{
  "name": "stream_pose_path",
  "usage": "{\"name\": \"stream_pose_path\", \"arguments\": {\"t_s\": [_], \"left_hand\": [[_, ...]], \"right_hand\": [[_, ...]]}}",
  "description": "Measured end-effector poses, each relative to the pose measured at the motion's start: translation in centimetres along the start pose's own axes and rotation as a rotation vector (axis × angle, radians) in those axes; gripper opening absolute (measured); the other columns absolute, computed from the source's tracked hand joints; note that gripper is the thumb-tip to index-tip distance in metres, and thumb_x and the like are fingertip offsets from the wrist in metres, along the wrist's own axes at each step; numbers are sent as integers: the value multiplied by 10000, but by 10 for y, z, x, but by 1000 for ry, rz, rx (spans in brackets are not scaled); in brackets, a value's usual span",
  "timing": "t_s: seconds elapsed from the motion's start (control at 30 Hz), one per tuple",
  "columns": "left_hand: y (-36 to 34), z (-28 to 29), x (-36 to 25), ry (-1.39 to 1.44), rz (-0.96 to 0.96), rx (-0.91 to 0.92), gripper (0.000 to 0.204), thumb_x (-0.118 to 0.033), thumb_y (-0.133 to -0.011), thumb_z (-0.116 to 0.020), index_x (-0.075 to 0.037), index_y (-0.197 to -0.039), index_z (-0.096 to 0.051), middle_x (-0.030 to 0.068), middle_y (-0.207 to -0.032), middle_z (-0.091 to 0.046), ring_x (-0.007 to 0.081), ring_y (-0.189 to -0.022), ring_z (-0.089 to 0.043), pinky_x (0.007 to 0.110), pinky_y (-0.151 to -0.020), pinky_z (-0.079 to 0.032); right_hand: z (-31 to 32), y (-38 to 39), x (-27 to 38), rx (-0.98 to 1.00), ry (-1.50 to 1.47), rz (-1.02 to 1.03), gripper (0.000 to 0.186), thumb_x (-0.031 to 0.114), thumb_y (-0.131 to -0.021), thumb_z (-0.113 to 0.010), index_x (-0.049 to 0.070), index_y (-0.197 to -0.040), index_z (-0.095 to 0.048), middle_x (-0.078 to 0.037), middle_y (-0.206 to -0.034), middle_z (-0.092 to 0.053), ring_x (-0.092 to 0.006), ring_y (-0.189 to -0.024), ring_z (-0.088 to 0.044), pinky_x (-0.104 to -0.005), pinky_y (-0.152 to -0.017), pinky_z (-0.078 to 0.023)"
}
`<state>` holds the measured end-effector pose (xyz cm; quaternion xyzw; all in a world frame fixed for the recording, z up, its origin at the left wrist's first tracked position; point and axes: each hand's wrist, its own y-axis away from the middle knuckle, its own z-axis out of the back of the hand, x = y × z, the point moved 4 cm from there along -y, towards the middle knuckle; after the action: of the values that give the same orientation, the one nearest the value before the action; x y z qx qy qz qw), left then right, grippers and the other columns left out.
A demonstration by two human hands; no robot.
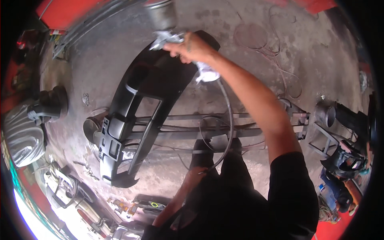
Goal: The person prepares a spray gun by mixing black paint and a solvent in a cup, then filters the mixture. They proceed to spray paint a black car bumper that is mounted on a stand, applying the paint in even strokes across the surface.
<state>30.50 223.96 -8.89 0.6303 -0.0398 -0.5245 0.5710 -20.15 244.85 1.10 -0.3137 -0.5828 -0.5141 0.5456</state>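
Note:
My right hand (195, 48) is closed round the handle of a metal spray gun (166, 39), stretched out over the far end of a black car bumper (158, 80). A grey cup (162, 15) tops the gun. White cloth (208, 73) hangs at the bottom of its handle. From there a dark air hose (231, 116) curves down toward my body. Close to my lap, my left hand (194, 177) is closed on the hose, its fingers partly hidden. The bumper lies slantwise across a long metal stand (182, 135), its near end at the left.
Thin hoses (276, 60) lie on the concrete floor to the right. A covered grey bundle (25, 134) stands far left, and a motorcycle (64, 184) at lower left. Black vehicle parts (344, 160) and a metal frame (325, 140) are on the right.

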Motion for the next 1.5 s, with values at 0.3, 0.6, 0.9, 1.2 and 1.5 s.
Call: {"name": "stream_pose_path", "arguments": {"t_s": [0.3, 0.6, 0.9, 1.2, 1.5], "left_hand": [[-43, -17, -74, 161, -115, -140, 420, -75, -942, -731, -47, -1359, -684, 199, -1265, -716, 345, -1232, -684, 418, -1013, -560], [-80, -28, -108, 66, -42, -112, 392, -58, -952, -718, -40, -1343, -690, 191, -1287, -718, 328, -1217, -697, 391, -1002, -570], [-102, -50, -126, 147, -85, -28, 355, -45, -912, -770, -23, -1262, -715, 180, -1220, -733, 370, -1116, -711, 448, -933, -576], [-126, -34, -144, 104, 12, -103, 394, -87, -976, -721, -19, -1358, -655, 204, -1290, -714, 379, -1231, -682, 442, -1003, -553], [-127, -53, -118, 46, 57, -32, 387, -76, -996, -693, -31, -1378, -651, 192, -1302, -722, 343, -1230, -695, 413, -1009, -556]], "right_hand": [[214, -44, -217, -405, 134, -332, 549, 452, -924, -820, -54, -972, -612, -198, -864, -743, -199, -566, -676, -352, -476, -521], [248, -36, -230, -508, 492, -361, 537, 527, -934, -769, 0, -899, -669, -116, -750, -708, -184, -505, -638, -350, -474, -515], [240, -41, -165, -39, -112, 31, 440, 451, -973, -744, 15, -934, -703, -75, -816, -723, -142, -499, -617, -295, -437, -474], [308, -89, -329, -483, 125, -289, 471, 442, -938, -785, -19, -955, -692, -107, -756, -706, -198, -491, -627, -354, -484, -517], [300, -25, -297, -345, 321, -435, 550, 541, -950, -746, -6, -917, -718, -125, -747, -714, -217, -504, -653, -378, -553, -555]]}}
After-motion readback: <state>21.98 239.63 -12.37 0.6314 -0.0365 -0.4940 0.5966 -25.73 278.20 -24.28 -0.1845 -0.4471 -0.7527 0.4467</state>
